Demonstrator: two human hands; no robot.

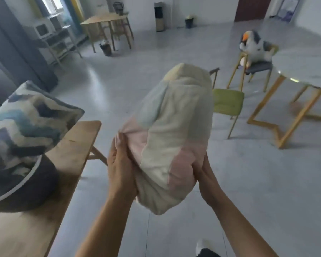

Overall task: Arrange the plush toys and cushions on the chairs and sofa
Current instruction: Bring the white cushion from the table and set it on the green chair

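Note:
A cream, pink and pale-blue cushion is held up in mid-air in front of me. My left hand grips its lower left corner and my right hand clasps its lower right side. On the wooden table at my left, a blue-and-white patterned cushion leans on a dark round cushion. A grey-and-white plush bird with an orange beak sits on a grey-seated chair at the far right. A green-seated chair stands bare just behind the held cushion.
A round marble-topped table with yellow legs fills the right side. Farther back stand another wooden table, two small bins, a shelf with a microwave and a water dispenser. Open grey floor lies between.

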